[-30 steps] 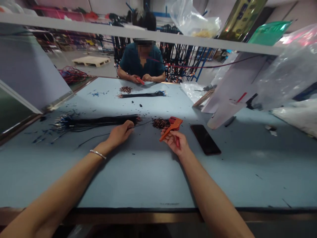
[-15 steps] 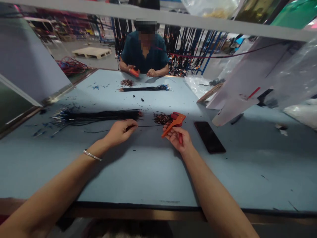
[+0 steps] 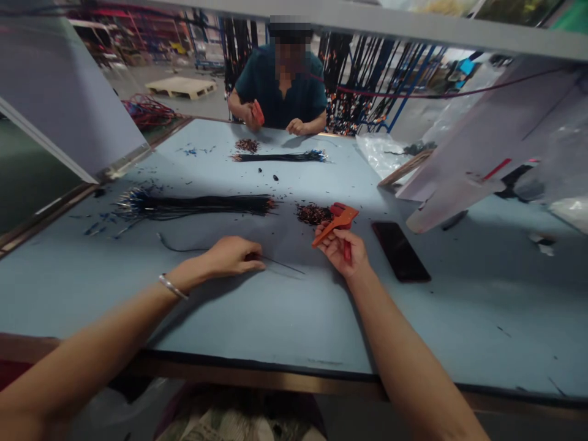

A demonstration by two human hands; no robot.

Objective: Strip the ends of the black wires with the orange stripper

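Observation:
My left hand (image 3: 236,254) is closed on a thin black wire (image 3: 283,264), pinched between thumb and fingers. One end of the wire points right, and the other trails left past my wrist. In my right hand (image 3: 342,248) is an orange and red wire stripper (image 3: 337,225), its head pointing away from me. The wire end is apart from the stripper. Behind my left hand lies a bundle of black wires (image 3: 206,204), with silver and blue ends at left and coppery ends at right. A pile of small dark and coppery scraps (image 3: 312,214) sits by the stripper's head.
A black phone (image 3: 400,251) lies right of my right hand. Across the table (image 3: 257,324) a person (image 3: 280,86) holds a red tool, near a second wire bundle (image 3: 280,157) and scrap pile (image 3: 247,146). A translucent cup (image 3: 452,199) stands at right; a shelf beam (image 3: 349,30) crosses above.
My left hand has drawn the wire back toward me, away from the stripper; the wire's right end is now free. The person opposite has raised their red tool. The view has shifted slightly.

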